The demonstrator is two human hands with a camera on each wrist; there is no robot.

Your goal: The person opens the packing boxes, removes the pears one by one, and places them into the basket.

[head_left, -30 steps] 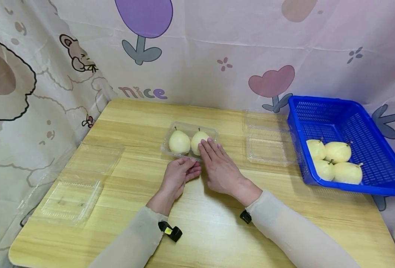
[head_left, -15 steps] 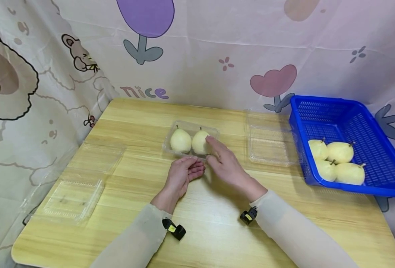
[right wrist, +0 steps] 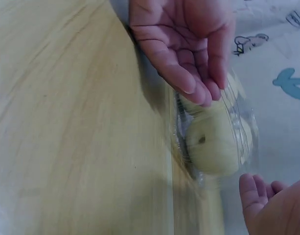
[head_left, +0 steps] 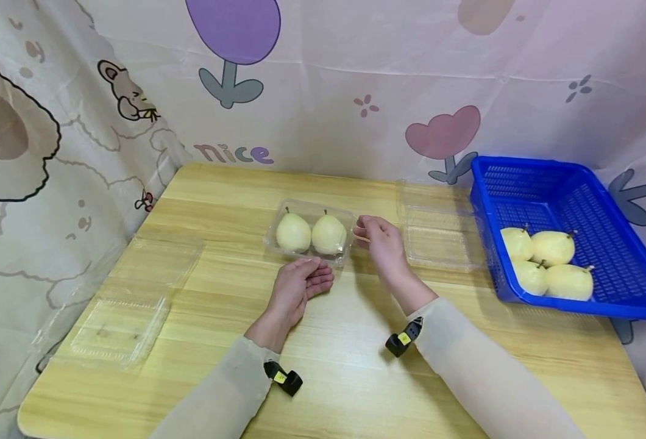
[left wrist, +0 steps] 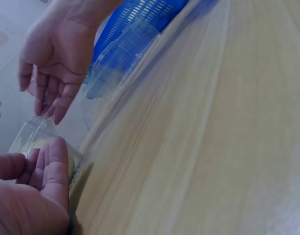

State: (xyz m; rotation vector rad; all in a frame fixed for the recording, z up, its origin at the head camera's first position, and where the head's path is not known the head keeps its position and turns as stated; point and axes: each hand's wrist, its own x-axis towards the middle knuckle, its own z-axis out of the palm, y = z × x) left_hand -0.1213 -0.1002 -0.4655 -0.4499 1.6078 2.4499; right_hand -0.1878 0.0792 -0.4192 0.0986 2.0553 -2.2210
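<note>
A clear plastic clamshell box (head_left: 308, 256) lies near the middle of the table with two pale yellow pears (head_left: 293, 233) side by side in it. Clear plastic covers the pears in the right wrist view. My left hand (head_left: 297, 286) lies at the box's front edge, palm turned inward and fingers loosely bent; whether the fingertips touch the box is unclear. By the right end of the box is my right hand (head_left: 383, 244), its fingers relaxed and pointing left. The right wrist view shows a small gap between the right fingertips (right wrist: 247, 183) and the box.
Another clear clamshell box (head_left: 438, 238) lies unfolded to the right. A blue plastic basket (head_left: 624, 244) holding several pears (head_left: 570, 283) stands at the far right. More unfolded clear packaging (head_left: 120, 326) lies at the left. A printed cloth (head_left: 323, 110) hangs behind the table.
My right hand has come off the top of the right pear and moved to the right end of the box. The left hand has stayed at the front edge, its fingers loosening.
</note>
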